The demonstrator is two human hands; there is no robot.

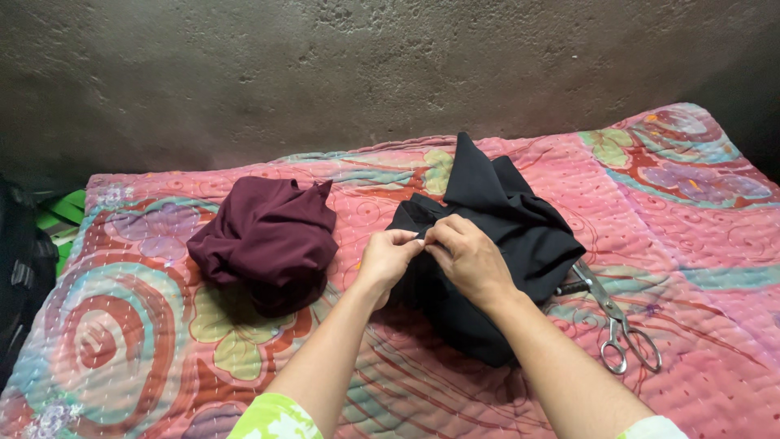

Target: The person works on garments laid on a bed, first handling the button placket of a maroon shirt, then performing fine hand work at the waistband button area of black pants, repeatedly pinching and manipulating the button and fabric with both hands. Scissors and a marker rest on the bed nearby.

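Note:
A heap of black cloth (504, 219) lies on a pink quilted bedspread (691, 244). My left hand (388, 256) and my right hand (467, 258) meet over its near edge, fingertips pinched together on the black cloth. Whether a needle or thread is between the fingers is too small to tell. To the left lies a bundle of maroon cloth (268, 240), apart from both hands. Metal scissors (617, 321) rest on the bedspread to the right, their blades tucked under the black cloth's edge.
A rough grey wall (366, 73) rises behind the bed. A black bag (20, 268) and something green (61, 215) sit off the bed's left side. The bedspread has swirl and flower patterns.

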